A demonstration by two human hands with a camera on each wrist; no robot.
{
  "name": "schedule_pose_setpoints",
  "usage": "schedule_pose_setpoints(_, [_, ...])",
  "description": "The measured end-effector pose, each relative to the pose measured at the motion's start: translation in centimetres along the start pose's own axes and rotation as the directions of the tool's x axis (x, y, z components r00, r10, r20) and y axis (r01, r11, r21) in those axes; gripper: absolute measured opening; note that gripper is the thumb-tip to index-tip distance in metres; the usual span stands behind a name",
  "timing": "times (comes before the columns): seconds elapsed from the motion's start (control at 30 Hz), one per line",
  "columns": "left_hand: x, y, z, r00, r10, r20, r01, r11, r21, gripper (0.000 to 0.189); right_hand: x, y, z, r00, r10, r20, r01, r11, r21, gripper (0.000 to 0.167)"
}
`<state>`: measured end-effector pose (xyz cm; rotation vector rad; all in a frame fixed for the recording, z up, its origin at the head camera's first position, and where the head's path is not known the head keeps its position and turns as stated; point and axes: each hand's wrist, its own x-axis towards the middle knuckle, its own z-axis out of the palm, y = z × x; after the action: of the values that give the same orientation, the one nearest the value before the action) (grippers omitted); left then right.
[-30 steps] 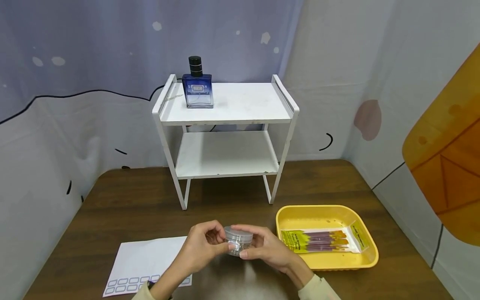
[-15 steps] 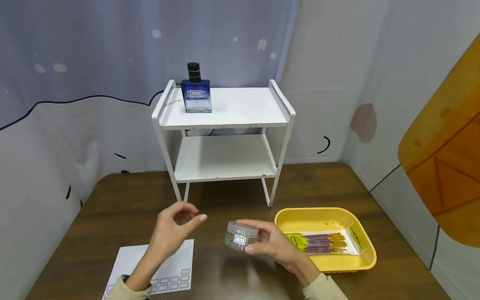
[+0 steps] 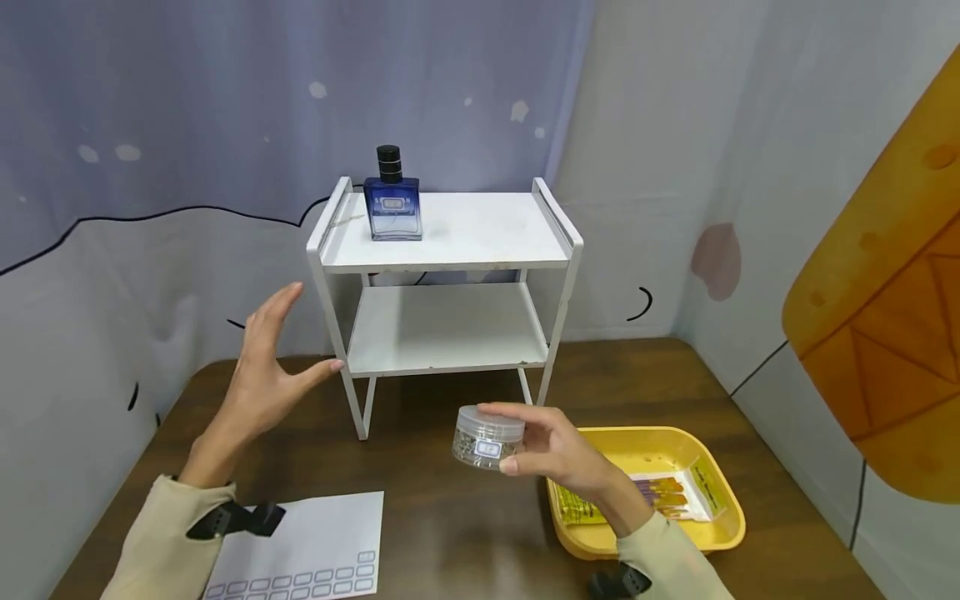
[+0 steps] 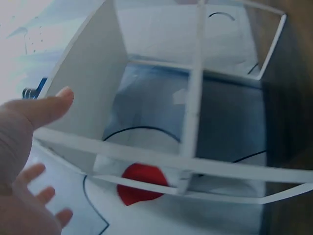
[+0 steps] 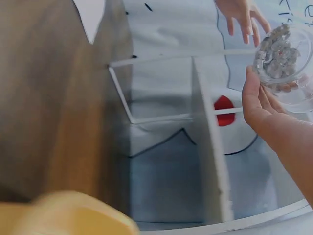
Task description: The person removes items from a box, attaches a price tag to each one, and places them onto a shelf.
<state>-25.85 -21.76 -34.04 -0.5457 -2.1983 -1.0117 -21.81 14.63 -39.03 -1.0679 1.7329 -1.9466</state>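
Observation:
My right hand [image 3: 558,450] holds a small clear round jar [image 3: 480,437] above the table, thumb and fingers on its side. The jar has a clear lid and a white label with a blue border on its front. Small greyish pieces [image 5: 281,56] show inside it in the right wrist view. My left hand [image 3: 262,379] is raised at the left of the white two-tier shelf [image 3: 487,225], thumb and fingers spread, holding nothing. On the upper tier's left side stands a blue perfume bottle [image 3: 393,208] with a black cap and a similar label.
A sheet of blue-bordered labels [image 3: 315,525] lies on the wooden table [image 3: 427,533] at front left, partly behind the left sleeve. At right, a yellow tray [image 3: 708,546] holds a packet of paintbrushes [image 3: 667,493], partly covered by my right arm. Patterned cloth hangs behind.
My left hand has let go of the jar and moved left and up towards the shelf's left side, its fingers spreading. My right hand still holds the jar and has lifted it.

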Motion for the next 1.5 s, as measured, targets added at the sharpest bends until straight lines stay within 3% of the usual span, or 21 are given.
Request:
schedule_pose_setpoints(0.2, [3.1, 0.0, -1.0, 0.998, 0.046, 0.035, -0.043, 0.996, -0.075, 0.105, 2.2, -2.9, -1.2, 1.0, -0.029, 0.0, 0.029, 0.998, -0.051, 0.06])
schedule_pose_setpoints(0.4, [4.9, -0.1, -1.2, 0.995, 0.093, 0.038, -0.088, 0.989, -0.116, 0.102, 4.6, -5.5, -1.7, 0.998, -0.068, -0.001, 0.068, 0.993, -0.096, 0.063])
schedule_pose_setpoints(0.63, [6.2, 0.2, -1.4, 0.995, 0.072, 0.069, -0.06, 0.985, -0.161, 0.085, 7.1, -8.8, -2.4, 0.993, -0.11, -0.038, 0.104, 0.984, -0.144, 0.063])
schedule_pose_setpoints(0.87, [6.7, -0.1, -1.0, 0.997, 0.075, 0.032, -0.07, 0.986, -0.153, 0.073, 9.4, -11.8, -3.7, 0.982, -0.18, -0.063, 0.163, 0.964, -0.209, 0.065])
schedule_pose_setpoints(1.17, [6.6, -0.8, 0.0, 0.994, 0.11, -0.029, -0.113, 0.983, -0.145, 0.073, 12.5, -13.9, -4.7, 0.971, -0.181, -0.154, 0.117, 0.928, -0.354, 0.065])
schedule_pose_setpoints(1.33, [6.7, -0.9, 0.0, 0.993, 0.118, -0.023, -0.12, 0.979, -0.164, 0.071, 14.5, -14.4, -5.1, 0.97, -0.19, -0.152, 0.106, 0.892, -0.439, 0.064])
schedule_pose_setpoints(1.5, [6.6, -0.8, 0.3, 0.993, 0.116, -0.01, -0.116, 0.975, -0.188, 0.069, 15.9, -14.4, -5.5, 0.97, -0.174, -0.167, 0.042, 0.805, -0.592, 0.062])
